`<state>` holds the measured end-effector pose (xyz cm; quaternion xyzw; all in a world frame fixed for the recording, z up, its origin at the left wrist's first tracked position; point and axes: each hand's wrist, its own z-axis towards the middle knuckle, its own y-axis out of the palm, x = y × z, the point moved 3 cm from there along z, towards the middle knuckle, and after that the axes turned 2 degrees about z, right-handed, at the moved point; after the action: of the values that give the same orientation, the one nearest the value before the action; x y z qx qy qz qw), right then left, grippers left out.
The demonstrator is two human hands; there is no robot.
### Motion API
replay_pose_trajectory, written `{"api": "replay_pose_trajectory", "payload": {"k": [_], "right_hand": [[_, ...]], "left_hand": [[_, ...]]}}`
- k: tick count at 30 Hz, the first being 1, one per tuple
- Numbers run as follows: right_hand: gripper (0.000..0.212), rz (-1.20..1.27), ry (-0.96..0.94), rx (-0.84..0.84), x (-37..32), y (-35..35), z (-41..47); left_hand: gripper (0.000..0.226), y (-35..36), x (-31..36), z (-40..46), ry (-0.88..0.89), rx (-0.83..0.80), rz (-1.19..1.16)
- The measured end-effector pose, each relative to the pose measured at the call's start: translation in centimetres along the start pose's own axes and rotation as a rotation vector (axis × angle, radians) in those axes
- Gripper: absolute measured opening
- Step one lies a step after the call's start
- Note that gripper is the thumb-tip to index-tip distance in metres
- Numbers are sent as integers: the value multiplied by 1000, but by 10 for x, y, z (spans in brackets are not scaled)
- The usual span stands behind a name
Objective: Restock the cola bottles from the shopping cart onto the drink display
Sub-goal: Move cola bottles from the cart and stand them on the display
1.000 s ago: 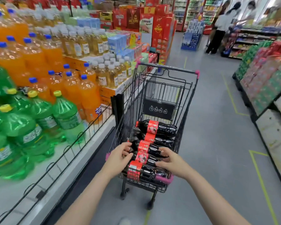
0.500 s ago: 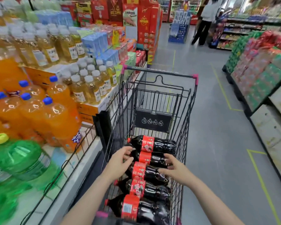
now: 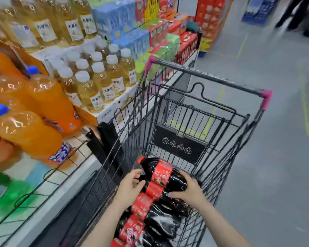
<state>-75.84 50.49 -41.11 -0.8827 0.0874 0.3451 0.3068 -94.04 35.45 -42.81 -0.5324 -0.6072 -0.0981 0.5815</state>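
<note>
A cola bottle (image 3: 165, 173), the farthest in a row of five lying in the cart (image 3: 209, 111), is now tipped up off the cart floor, its red cap at the upper left and its red label facing up; half a second ago it lay flat with the others. Both hands hold it: the left hand (image 3: 129, 187) curls around the neck end, the right hand (image 3: 189, 190) wraps the dark body beyond the label. A moment back the same hands were working along the nearer bottles; they have since reached forward to this one, and the view has closed in on the cart. The other bottles (image 3: 150, 213) lie side by side toward the viewer, labels up, untouched. That reads as the first bottle starting out of the cart, with none yet placed. To the left, just beside the cart, runs the display shelf (image 3: 48, 195) behind a low wire fence, crowded with orange soda (image 3: 34, 125), pale tea bottles (image 3: 96, 86) and green bottles (image 3: 12, 196), blurred in the corner. Where cola belongs on it is not visible. The lift looks heavy and the bottle slick; a two-handed carry over the cart's side seems the likely next need.
</note>
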Motion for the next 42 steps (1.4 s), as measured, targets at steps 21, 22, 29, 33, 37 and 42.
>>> {"api": "replay_pose_trajectory", "payload": {"k": [21,22,29,33,37,42], "right_hand": [[120,-685,56,109,65,39,171],[121,-683,49,94,66,38,172],[122,-656,-31,-66,72,28,184],[116,-619,-80,-45,66,24,176],[117,-492,-87,57,53,28,149],[115,-310,-93,178,15,28,91]], "left_hand": [[65,117,-104,170,-270,39,-332],[61,117,-103,171,-267,48,-338],[58,121,-97,178,-262,114,-335],[55,110,-80,166,-222,166,-323],[63,85,-55,159,-117,138,-280],[62,38,-5,130,13,75,-182]]}}
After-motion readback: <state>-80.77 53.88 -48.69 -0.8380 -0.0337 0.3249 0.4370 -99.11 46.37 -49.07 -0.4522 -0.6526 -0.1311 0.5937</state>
